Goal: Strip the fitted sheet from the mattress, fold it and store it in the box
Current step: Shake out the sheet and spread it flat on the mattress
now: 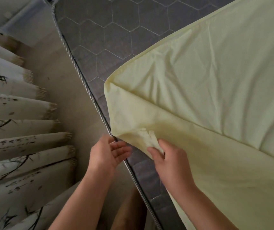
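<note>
My right hand (169, 161) pinches the fitted sheet (207, 77) corner, lower centre — peeling it off the mattress (109, 40); left hand (107, 154) open, steadying the piping (76, 63).

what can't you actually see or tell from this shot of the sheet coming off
- Storage box: nowhere in the head view.
- Far corners of the fitted sheet: cut off by the top and right edges, so whether they are still hooked on is unknown.
- Right hand fingers: tips buried in the bunched fabric.
- Mattress under the sheet: covered.
- Left hand: open at the corded edge; contact with it unclear.
- Curtain print: blurred.
</note>
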